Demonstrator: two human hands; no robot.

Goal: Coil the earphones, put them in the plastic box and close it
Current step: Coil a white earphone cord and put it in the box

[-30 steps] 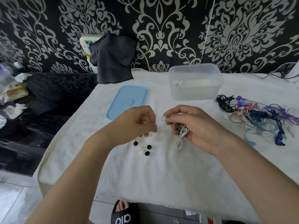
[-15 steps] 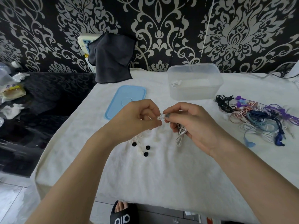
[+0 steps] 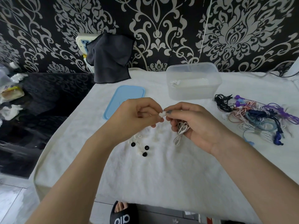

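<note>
White earphones (image 3: 181, 131) hang as a loose bundle of cable from my right hand (image 3: 192, 125), which grips them and pinches one white earbud (image 3: 163, 113) at its fingertips. My left hand (image 3: 137, 117) meets it from the left and pinches the same earbud's tip. Both hands hover above the white cloth. The clear plastic box (image 3: 194, 81) stands open behind them, with one white earphone inside at its left end. Its blue lid (image 3: 124, 99) lies flat to the left of the box.
Several small black and white ear tips (image 3: 140, 146) lie scattered on the white tablecloth (image 3: 161, 172) under my left hand. A tangled pile of coloured earphones (image 3: 255, 117) sits at the right. A dark cloth (image 3: 110, 57) hangs at the back wall.
My left hand has risen from near the ear tips and closed in on my right hand; its fingertips now pinch the earbud held there. Both hands sit slightly higher.
</note>
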